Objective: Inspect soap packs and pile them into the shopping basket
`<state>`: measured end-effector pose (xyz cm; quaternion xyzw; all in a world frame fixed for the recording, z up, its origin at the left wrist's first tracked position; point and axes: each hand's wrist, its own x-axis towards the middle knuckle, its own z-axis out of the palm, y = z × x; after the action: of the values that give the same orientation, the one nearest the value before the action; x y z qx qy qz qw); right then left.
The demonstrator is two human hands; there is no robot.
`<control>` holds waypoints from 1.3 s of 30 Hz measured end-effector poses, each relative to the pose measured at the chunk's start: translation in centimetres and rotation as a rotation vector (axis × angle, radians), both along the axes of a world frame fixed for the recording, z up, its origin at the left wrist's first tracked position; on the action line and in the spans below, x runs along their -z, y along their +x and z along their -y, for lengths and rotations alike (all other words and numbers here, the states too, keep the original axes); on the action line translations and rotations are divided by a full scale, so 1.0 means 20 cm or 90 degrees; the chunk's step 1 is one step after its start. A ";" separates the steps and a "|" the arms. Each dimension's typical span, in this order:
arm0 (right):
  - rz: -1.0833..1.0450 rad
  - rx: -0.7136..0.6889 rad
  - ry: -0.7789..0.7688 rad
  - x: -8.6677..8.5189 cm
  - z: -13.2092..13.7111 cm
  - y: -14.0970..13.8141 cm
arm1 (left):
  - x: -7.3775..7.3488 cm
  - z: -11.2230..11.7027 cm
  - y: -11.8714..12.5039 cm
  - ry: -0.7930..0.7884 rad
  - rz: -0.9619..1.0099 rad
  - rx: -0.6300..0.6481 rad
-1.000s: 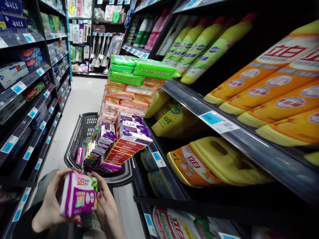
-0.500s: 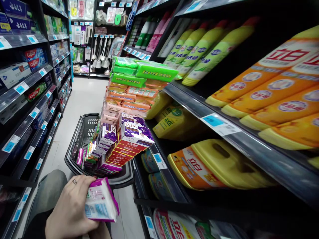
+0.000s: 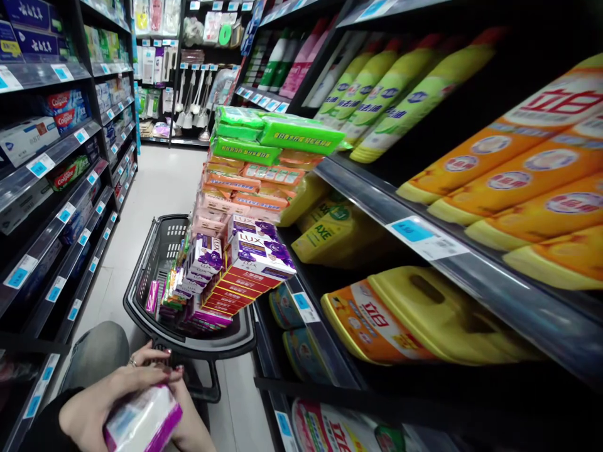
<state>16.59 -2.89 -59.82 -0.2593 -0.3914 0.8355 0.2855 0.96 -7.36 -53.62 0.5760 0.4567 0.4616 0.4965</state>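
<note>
A white and purple soap pack (image 3: 141,422) lies low at the bottom left, close to my lap. My left hand (image 3: 106,395), with a ring on one finger, is closed over the pack's top and far side. My right hand (image 3: 191,424) presses against its right side from below; only part of that hand shows. Just ahead on the floor stands a black shopping basket (image 3: 141,276). It is piled with a tall stack of soap boxes and packs (image 3: 235,251): green packs on top, orange and pink ones below, then purple LUX boxes.
Shelves on the right hold yellow and orange detergent bottles (image 3: 509,163) and yellow refill jugs (image 3: 424,314) with blue price tags. Toothpaste shelves (image 3: 56,119) line the left side. The light floor aisle (image 3: 155,182) runs ahead to a rack of hanging goods.
The pack was turned over from facing me and has dropped lower toward my lap. My left hand now covers its top, and my right hand has come back against its side.
</note>
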 end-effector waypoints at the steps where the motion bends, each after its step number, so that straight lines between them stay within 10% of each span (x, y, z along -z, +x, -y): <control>1: 0.012 0.018 0.008 -0.01 0.01 0.00 | 0.02 0.02 -0.03 0.012 -0.022 0.051; 7: 0.085 0.172 0.111 0.00 0.01 -0.01 | 0.20 0.16 -0.13 -0.052 -0.150 -0.134; 10: 0.162 0.117 0.181 -0.03 0.00 0.00 | 0.17 0.09 -0.13 -0.097 -0.166 -0.280; 18: 0.391 0.026 0.351 -0.04 -0.11 0.14 | -0.07 -0.71 -0.22 -0.178 -0.612 -0.263; 22: 0.441 0.092 0.347 0.03 -0.15 0.27 | 0.16 -1.04 -0.12 -0.265 -0.779 -0.178; 28: 0.444 0.164 0.292 0.13 -0.22 0.48 | 0.56 -1.17 -0.04 -0.354 -0.921 -0.087; 39: 0.455 0.200 0.195 0.19 -0.30 0.58 | 0.74 -1.23 -0.10 -0.391 -0.982 0.001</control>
<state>28.13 3.14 -63.58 -0.5442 -0.5414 0.5711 0.2909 -1.01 17.23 -68.50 0.5700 0.7743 -0.2082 0.1795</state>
